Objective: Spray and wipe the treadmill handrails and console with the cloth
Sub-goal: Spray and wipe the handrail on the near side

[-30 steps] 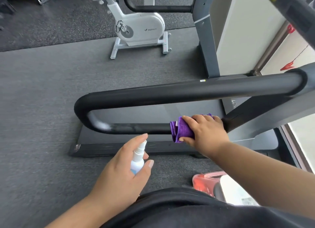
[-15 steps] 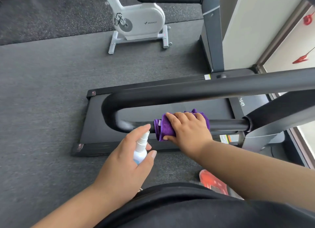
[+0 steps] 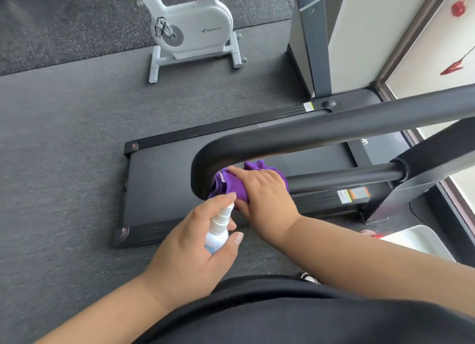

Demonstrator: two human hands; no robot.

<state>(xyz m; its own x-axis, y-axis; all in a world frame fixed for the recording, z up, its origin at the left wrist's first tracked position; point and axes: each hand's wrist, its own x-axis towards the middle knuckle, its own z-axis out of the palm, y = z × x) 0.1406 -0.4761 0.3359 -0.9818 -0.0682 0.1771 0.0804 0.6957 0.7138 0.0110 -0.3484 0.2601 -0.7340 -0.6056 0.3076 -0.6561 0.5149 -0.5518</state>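
The right hand (image 3: 264,197) reaches forward, fingers curled over a purple cloth (image 3: 231,186) wrapped round the lower bar of the black treadmill handrail (image 3: 341,177), just at its bend. The left hand (image 3: 190,246) grips a white spray bottle (image 3: 218,230) upright, forefinger on the nozzle, beside the cloth. The white exercise bike (image 3: 190,30) behind reads "MERACH".

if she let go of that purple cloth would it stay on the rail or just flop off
The purple cloth is probably floppy: it bunches in folds under the right hand. It likely stays only while pressed, since the handrail is round and smooth-looking. It seems light, so it would probably slide off.
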